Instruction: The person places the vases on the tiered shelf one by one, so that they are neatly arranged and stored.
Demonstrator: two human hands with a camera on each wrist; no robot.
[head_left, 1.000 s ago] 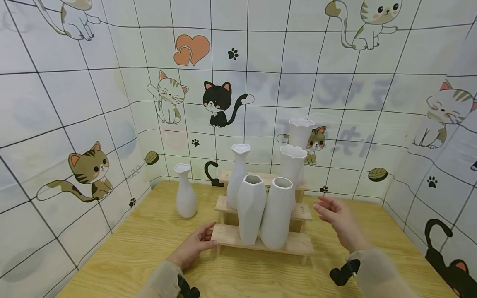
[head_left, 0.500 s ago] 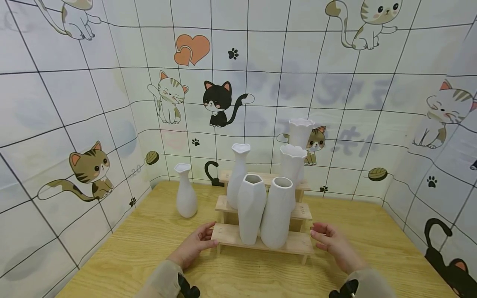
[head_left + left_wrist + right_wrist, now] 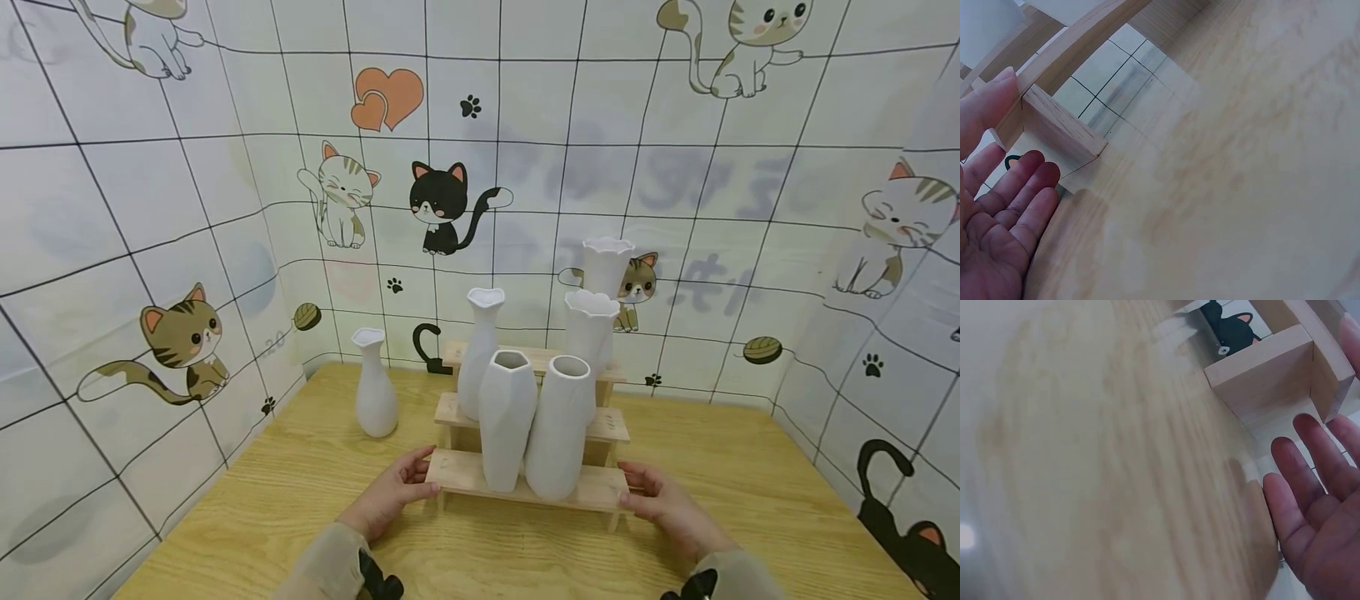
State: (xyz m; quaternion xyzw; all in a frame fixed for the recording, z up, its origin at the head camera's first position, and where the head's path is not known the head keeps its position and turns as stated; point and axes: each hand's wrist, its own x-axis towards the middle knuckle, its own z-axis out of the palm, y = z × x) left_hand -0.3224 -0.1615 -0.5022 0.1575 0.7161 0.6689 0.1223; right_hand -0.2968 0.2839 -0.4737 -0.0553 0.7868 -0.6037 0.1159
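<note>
A three-tier wooden display stand (image 3: 465,468) holds several white vases. On its front step are a faceted vase (image 3: 507,425) and a smooth tapered vase (image 3: 557,433), side by side. Behind them rise a slim-necked vase (image 3: 480,358) and two frilled-rim vases, one lower (image 3: 588,329), one higher (image 3: 606,262). My left hand (image 3: 388,498) pinches the front step's left end, thumb at the top edge; its other fingers (image 3: 1029,209) are loosely bent beside the leg. At the right end, my right hand (image 3: 666,508) grips the step likewise, its lower fingers (image 3: 1297,469) off the wood.
Another slim-necked white vase (image 3: 376,396) stands alone on the wood-grain table (image 3: 300,467), left of the stand. A cat-printed wall covering (image 3: 525,117) encloses the table at the back and both sides.
My right hand has come down and inward from beside the upper steps to the front step's right end and taken hold. My left hand and the stand look unmoved.
</note>
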